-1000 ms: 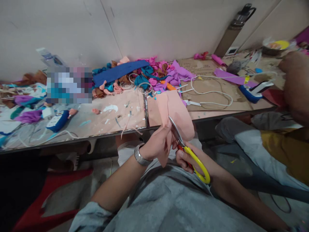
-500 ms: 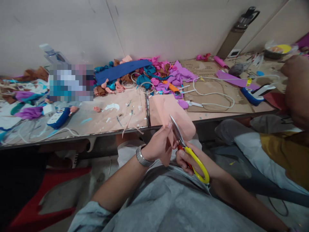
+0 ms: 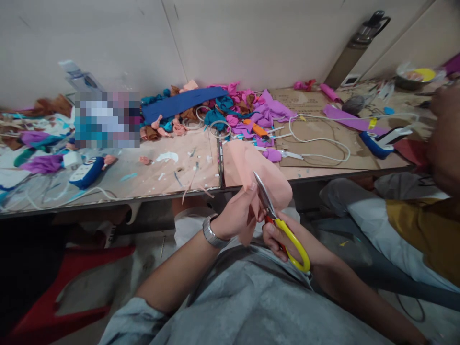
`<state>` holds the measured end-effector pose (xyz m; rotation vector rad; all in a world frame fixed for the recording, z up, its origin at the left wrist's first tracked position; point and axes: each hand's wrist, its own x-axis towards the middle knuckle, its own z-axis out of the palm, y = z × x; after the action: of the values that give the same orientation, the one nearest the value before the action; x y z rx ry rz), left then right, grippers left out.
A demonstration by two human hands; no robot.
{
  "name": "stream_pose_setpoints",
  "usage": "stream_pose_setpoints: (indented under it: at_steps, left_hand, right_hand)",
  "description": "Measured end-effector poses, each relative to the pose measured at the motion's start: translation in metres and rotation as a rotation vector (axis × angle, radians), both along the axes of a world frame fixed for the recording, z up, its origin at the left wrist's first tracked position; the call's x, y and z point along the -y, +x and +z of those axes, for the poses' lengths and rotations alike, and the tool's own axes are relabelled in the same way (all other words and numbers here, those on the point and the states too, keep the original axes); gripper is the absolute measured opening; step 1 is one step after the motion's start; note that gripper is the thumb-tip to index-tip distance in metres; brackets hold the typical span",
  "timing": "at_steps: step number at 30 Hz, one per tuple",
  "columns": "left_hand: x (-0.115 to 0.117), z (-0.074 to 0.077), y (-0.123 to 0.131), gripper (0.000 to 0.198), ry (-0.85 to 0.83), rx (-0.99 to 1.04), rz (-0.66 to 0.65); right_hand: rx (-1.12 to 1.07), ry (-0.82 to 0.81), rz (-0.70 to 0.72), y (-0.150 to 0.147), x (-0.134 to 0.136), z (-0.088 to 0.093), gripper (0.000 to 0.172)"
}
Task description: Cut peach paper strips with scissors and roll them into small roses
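Over my lap, at the table's front edge, my left hand (image 3: 237,214) pinches a sheet of peach crepe paper (image 3: 271,179) between thumb and fingers. A silver-banded watch is on that wrist. My right hand (image 3: 282,237) grips a pair of scissors (image 3: 293,244) with one yellow and one orange-red handle. Their metal blades point up and away from me, lying against the paper close to my left fingertips. Part of the paper hangs below my left hand. The lower blade is mostly hidden by the paper and fingers.
Behind the paper lies a heap of crumpled coloured pieces (image 3: 230,112), with a blue strip (image 3: 183,104) and an orange cutter (image 3: 257,128). White cables cross the cardboard (image 3: 319,143). Blue-and-white devices (image 3: 87,171) stand on both sides. A bottle (image 3: 354,50) leans by the wall. A co-worker's arm (image 3: 445,139) is at right.
Both hands, the paper and the scissors keep almost the same place. The view has shifted very slightly, and the co-worker's arm at the right edge has moved a little.
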<state>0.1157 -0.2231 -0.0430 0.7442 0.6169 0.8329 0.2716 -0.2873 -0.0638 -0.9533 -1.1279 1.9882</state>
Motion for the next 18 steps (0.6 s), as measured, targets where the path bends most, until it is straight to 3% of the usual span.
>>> stream_pose_setpoints:
  at_steps: [13,18]
  left_hand:
    - [0.000,0.003,-0.003,0.049,0.052,-0.012,-0.012]
    - [-0.010,0.014,-0.008,0.042,0.151,-0.083,0.170]
  right_hand:
    - [0.070,-0.006,0.001,0.000,0.003,0.004,0.043]
    - [0.103,-0.015,0.005,0.000,0.003,0.005,0.043]
